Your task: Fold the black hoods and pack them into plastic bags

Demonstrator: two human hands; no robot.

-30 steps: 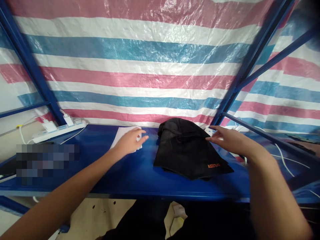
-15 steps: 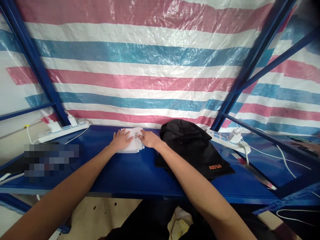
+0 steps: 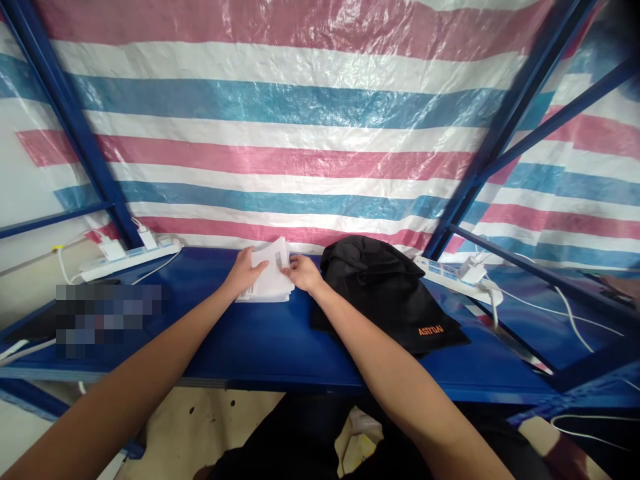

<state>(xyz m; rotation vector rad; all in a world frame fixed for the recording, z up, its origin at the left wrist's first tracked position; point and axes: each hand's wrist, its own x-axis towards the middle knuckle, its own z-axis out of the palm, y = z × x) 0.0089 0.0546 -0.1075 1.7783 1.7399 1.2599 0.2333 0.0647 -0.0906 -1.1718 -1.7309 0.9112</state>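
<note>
Hands are meeting over a stack of white slips [image 3: 267,283] at twelve o'clock on the blue shelf [image 3: 260,347]: left hand [image 3: 243,272] bracing the stack's edge, right hand [image 3: 301,272] pinching up the top sheets, seemingly to separate them; a black garment [image 3: 385,300] is lying at two o'clock.

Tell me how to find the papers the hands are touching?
Look at the blue shelf under the striped tarp. Near its back edge, left of the black cloth, both hands lift a small white stack, the papers. It alone is white and printed.

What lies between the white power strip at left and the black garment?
In the head view, the paper stack, held by both hands, left and right.
</note>
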